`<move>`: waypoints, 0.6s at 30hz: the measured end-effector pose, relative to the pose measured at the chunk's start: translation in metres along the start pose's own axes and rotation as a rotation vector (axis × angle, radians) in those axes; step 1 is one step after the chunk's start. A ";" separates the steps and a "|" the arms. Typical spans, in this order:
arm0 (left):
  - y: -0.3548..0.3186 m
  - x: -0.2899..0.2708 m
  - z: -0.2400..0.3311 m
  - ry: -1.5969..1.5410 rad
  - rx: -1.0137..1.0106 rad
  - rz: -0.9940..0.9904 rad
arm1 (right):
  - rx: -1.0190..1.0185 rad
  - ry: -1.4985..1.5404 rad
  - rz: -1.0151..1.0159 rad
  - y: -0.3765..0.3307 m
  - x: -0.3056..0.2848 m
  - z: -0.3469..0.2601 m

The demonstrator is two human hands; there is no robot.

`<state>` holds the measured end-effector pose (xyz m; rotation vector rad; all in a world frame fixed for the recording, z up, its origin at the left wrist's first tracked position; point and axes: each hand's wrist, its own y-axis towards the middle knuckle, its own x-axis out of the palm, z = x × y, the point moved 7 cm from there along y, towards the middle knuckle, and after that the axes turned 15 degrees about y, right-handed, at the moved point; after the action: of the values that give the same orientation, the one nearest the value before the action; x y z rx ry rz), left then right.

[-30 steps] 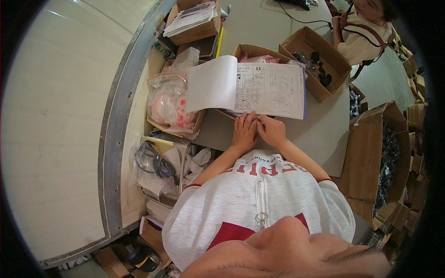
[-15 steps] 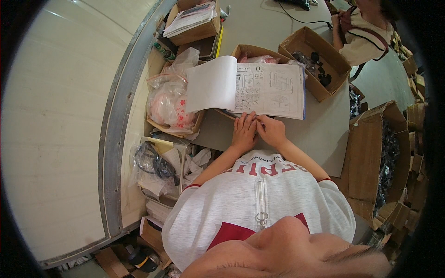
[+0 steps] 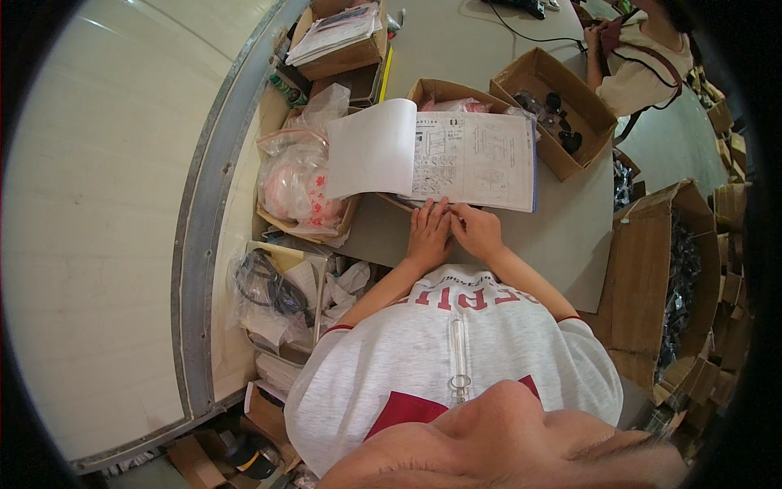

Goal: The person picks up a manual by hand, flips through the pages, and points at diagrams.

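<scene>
Basically, printed line-drawing sheets [image 3: 476, 159], flat white paper; left hand [image 3: 429, 231] flattish at lower edge, right hand [image 3: 479, 231] curled, both grips unclear.

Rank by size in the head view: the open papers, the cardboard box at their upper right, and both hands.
1. Open papers
2. Cardboard box
3. Left hand and right hand: look alike

A workshop (line drawings [image 3: 493, 155], a carton [image 3: 639, 281] of dark parts [image 3: 680, 281]).
</scene>
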<state>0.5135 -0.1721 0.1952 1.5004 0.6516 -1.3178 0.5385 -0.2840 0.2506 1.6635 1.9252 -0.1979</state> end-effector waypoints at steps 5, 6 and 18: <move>0.000 0.001 0.000 0.007 -0.004 -0.001 | 0.003 -0.007 -0.006 0.000 0.001 0.002; 0.000 0.000 0.000 0.006 -0.004 -0.001 | 0.013 -0.007 -0.011 0.000 0.001 0.002; 0.001 0.001 0.000 0.013 0.000 -0.016 | 0.049 -0.007 -0.034 0.003 0.001 0.002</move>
<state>0.5150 -0.1723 0.1948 1.5078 0.6734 -1.3210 0.5418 -0.2833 0.2497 1.6603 1.9587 -0.2652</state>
